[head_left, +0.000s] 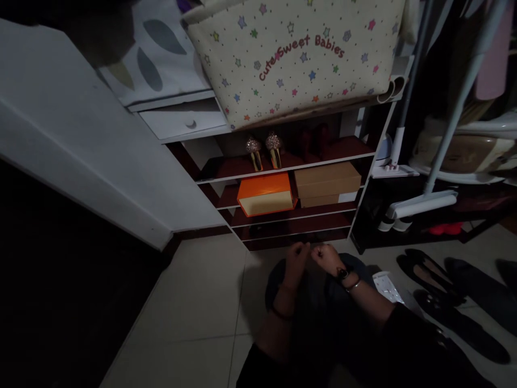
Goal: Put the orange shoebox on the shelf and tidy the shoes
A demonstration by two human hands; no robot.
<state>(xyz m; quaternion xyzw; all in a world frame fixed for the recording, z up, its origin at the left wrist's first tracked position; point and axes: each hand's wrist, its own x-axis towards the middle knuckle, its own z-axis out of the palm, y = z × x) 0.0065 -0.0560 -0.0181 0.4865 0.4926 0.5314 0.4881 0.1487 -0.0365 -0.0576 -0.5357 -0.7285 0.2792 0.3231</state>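
From my end, the left hand [298,257] and right hand [328,260] sit almost knuckle to knuckle, fingers curled in on both; too dark to tell if anything's pinched inside. Shoe rack [347,148] is dead ahead at 12, orange box [266,195] at 11 from the left, brown box [328,183] at 12 from the right. Imo: elbows tucked, and any box gets gripped by its ends.

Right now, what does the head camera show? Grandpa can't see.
Someone's bare left hand and right hand, curled close together before a dark red shelf unit with white edges. It holds an orange rectangular box, a brown cardboard box and, above, glittery high-heeled shoes.
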